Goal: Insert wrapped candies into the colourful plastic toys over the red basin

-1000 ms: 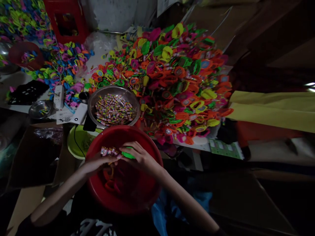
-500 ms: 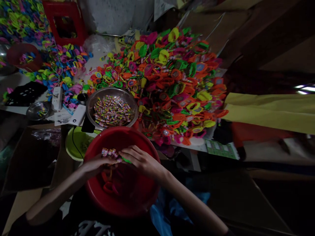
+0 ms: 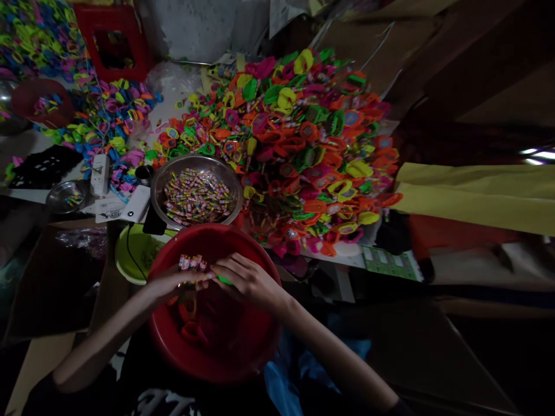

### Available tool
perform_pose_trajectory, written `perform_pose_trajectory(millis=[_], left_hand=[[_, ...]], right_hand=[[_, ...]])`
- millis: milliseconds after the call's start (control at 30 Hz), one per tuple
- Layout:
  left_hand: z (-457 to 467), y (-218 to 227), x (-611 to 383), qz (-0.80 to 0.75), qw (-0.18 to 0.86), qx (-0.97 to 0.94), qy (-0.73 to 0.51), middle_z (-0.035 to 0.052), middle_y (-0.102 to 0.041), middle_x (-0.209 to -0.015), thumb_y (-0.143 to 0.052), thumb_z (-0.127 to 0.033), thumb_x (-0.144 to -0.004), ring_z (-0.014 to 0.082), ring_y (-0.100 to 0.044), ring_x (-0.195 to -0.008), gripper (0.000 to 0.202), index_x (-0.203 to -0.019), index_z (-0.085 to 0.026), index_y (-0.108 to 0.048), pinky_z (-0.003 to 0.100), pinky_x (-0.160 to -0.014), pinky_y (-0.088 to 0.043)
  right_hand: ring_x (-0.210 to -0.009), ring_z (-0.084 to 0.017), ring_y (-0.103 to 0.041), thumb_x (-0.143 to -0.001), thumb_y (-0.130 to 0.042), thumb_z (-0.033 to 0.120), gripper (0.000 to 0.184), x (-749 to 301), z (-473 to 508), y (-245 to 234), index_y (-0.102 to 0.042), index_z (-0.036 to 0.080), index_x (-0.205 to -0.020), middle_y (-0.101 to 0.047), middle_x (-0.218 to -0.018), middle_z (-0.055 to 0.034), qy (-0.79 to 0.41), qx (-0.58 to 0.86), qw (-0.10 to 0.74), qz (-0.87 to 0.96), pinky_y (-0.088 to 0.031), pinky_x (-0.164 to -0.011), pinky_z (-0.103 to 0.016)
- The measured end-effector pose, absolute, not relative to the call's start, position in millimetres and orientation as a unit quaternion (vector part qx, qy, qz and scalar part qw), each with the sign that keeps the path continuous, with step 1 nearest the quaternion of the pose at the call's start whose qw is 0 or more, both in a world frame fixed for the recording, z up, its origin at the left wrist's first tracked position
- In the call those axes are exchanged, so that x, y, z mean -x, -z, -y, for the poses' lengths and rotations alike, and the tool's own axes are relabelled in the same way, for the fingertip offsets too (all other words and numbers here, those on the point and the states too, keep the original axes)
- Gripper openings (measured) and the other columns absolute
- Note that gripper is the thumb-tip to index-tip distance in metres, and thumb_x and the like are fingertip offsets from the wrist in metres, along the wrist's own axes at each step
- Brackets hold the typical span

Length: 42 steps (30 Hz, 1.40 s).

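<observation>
My left hand (image 3: 170,286) is closed round a small bunch of wrapped candies (image 3: 191,263) over a red basin (image 3: 255,341) on my lap. My right hand (image 3: 245,281) meets it fingertip to fingertip and pinches a green plastic piece (image 3: 224,280), mostly hidden under the fingers. Orange plastic pieces (image 3: 191,330) lie in the bottom of the basin. Just beyond the basin stands a metal bowl (image 3: 161,179) full of wrapped candies.
A large heap of bright plastic toy pieces (image 3: 303,144) covers the table ahead. More pieces (image 3: 108,110) spread to the left, by a red stool (image 3: 113,40), a power strip (image 3: 99,172), a small metal bowl (image 3: 65,196) and a yellow-green basin (image 3: 130,254). Yellow cloth (image 3: 477,196) lies right.
The green piece has slipped further under my right fingers. Both hands stay together over the red basin, hardly moved.
</observation>
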<state>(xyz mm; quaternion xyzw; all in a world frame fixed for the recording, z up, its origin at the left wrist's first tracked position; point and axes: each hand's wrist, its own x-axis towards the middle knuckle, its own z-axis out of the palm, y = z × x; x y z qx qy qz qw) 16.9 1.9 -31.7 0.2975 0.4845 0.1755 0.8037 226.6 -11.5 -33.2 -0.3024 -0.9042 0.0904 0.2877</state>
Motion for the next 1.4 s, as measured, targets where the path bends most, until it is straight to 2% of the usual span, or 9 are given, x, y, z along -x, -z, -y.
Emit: perform_pose_trajectory(millis=[300,400,500,567,633,733,867,1267,1400], left_hand=[[-5.8,48.5,17.7,-0.540,0.700,-0.367,-0.290,0.0075,-0.071,-0.087,-0.075,-0.031,-0.069,0.0154,-0.063,-0.074,0.031,-0.093,-0.013,-0.065,0.022,-0.061,-0.048],[-1.8,49.3,22.2,-0.530,0.693,-0.392,-0.290,0.0091,-0.071,-0.091,-0.074,-0.031,-0.071,0.0181,-0.066,-0.080,0.032,-0.095,-0.012,-0.064,0.024,-0.063,-0.050],[0.7,47.4,20.3,-0.530,0.691,-0.401,-0.285,0.0105,-0.071,-0.094,-0.071,-0.035,-0.073,0.0212,-0.067,-0.083,0.032,-0.095,-0.012,-0.064,0.024,-0.058,-0.051],[1.1,45.6,17.8,-0.530,0.687,-0.406,-0.286,0.0115,-0.071,-0.095,-0.069,-0.037,-0.074,0.0224,-0.068,-0.085,0.033,-0.095,-0.012,-0.065,0.024,-0.058,-0.052],[0.9,44.2,15.6,-0.528,0.684,-0.411,-0.290,0.0121,-0.071,-0.096,-0.070,-0.037,-0.073,0.0231,-0.068,-0.085,0.034,-0.095,-0.011,-0.065,0.025,-0.058,-0.053],[1.1,43.9,13.8,-0.525,0.683,-0.416,-0.292,0.0131,-0.071,-0.097,-0.072,-0.038,-0.070,0.0246,-0.068,-0.086,0.038,-0.095,-0.010,-0.066,0.026,-0.058,-0.055],[2.9,45.5,13.1,-0.536,0.673,-0.416,-0.295,0.0133,-0.071,-0.093,-0.073,-0.040,-0.068,0.0262,-0.067,-0.087,0.039,-0.090,-0.009,-0.067,0.027,-0.059,-0.055],[8.3,50.5,10.1,-0.567,0.639,-0.463,-0.235,0.0090,-0.071,-0.089,-0.068,-0.042,-0.072,0.0230,-0.066,-0.085,0.034,-0.088,-0.012,-0.069,0.029,-0.070,-0.053],[9.8,54.2,7.0,-0.544,0.630,-0.510,-0.216,0.0069,-0.070,-0.094,-0.069,-0.039,-0.071,0.0224,-0.064,-0.090,0.034,-0.093,-0.014,-0.068,0.030,-0.079,-0.051]], right_hand=[[-0.068,-0.013,-0.064,-0.084,-0.062,0.020,0.004,-290.5,-5.9,-8.2,-0.064,0.018,-0.086,-0.068,-0.078,-0.0005,-0.498,0.281,-0.034,0.820,-0.047,-0.056,-0.021],[-0.072,-0.017,-0.064,-0.089,-0.052,0.028,0.014,-329.5,-26.1,-36.8,-0.065,0.024,-0.091,-0.066,-0.079,-0.0017,-0.354,0.476,0.184,0.784,-0.051,-0.059,-0.027],[-0.109,-0.021,-0.056,-0.091,-0.049,0.033,0.028,-335.3,-37.8,-44.0,-0.054,0.034,-0.118,-0.059,-0.115,-0.0033,-0.111,0.609,0.438,0.651,-0.048,-0.089,-0.038],[-0.126,-0.023,-0.042,-0.089,-0.053,0.033,0.047,-311.2,-33.2,-21.8,-0.037,0.038,-0.132,-0.041,-0.138,-0.0035,-0.087,0.593,0.478,0.642,-0.041,-0.100,-0.042],[-0.119,-0.024,-0.048,-0.091,-0.048,0.028,0.047,-270.4,-19.3,21.5,-0.034,0.031,-0.136,-0.045,-0.134,-0.0100,-0.199,0.511,0.371,0.749,-0.044,-0.097,-0.043],[-0.097,-0.021,-0.062,-0.083,-0.059,0.019,0.036,-205.6,7.6,97.7,-0.056,0.022,-0.119,-0.064,-0.107,-0.0076,-0.309,0.395,0.222,0.836,-0.052,-0.086,-0.034],[-0.112,-0.022,-0.055,-0.086,-0.056,0.013,0.028,-162.6,26.1,153.1,-0.059,0.011,-0.114,-0.057,-0.119,-0.0144,-0.403,0.310,0.083,0.857,-0.045,-0.098,-0.035],[-0.114,-0.019,-0.050,-0.086,-0.058,0.019,0.009,-199.0,15.4,103.6,-0.057,0.014,-0.093,-0.051,-0.123,-0.0130,-0.457,0.328,0.244,0.790,-0.044,-0.096,-0.033],[-0.096,-0.015,-0.059,-0.089,-0.055,0.028,0.014,-208.0,15.2,89.0,-0.056,0.015,-0.094,-0.061,-0.105,-0.0090,-0.504,0.338,0.321,0.727,-0.048,-0.084,-0.028]])
